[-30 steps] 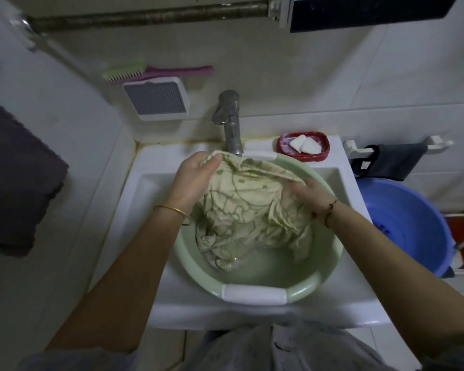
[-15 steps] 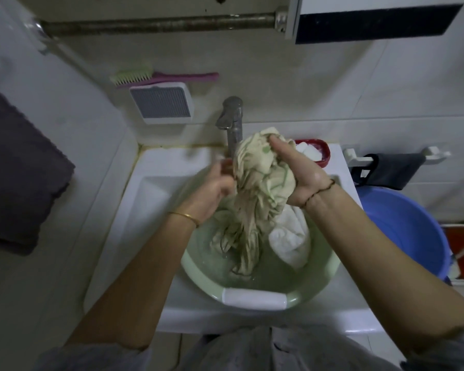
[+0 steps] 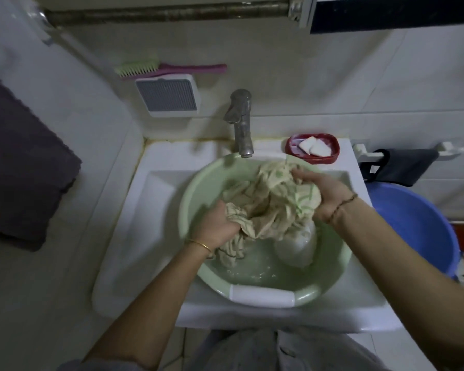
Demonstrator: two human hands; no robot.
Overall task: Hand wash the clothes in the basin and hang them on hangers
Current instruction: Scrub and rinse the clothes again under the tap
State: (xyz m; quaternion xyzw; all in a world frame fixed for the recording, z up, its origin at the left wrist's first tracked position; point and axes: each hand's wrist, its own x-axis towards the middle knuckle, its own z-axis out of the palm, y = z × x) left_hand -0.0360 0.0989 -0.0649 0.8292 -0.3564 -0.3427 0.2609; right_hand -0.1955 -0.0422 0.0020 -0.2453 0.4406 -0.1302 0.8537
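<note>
A pale green basin with soapy water sits in the white sink. A wet cream garment with green stripes is bunched up just above the water. My left hand grips its lower left part near the basin's left side. My right hand grips the upper right part, fingers curled over the cloth. A white piece of cloth lies in the water under my right wrist.
A metal tap stands behind the basin. A red soap dish sits at the sink's back right. A blue tub is on the right. A dark towel hangs on the left wall, a brush above a white vent.
Both hands came down from in front of the tap with the garment. It was lifted into a hanging bundle and is now pressed low in the basin.
</note>
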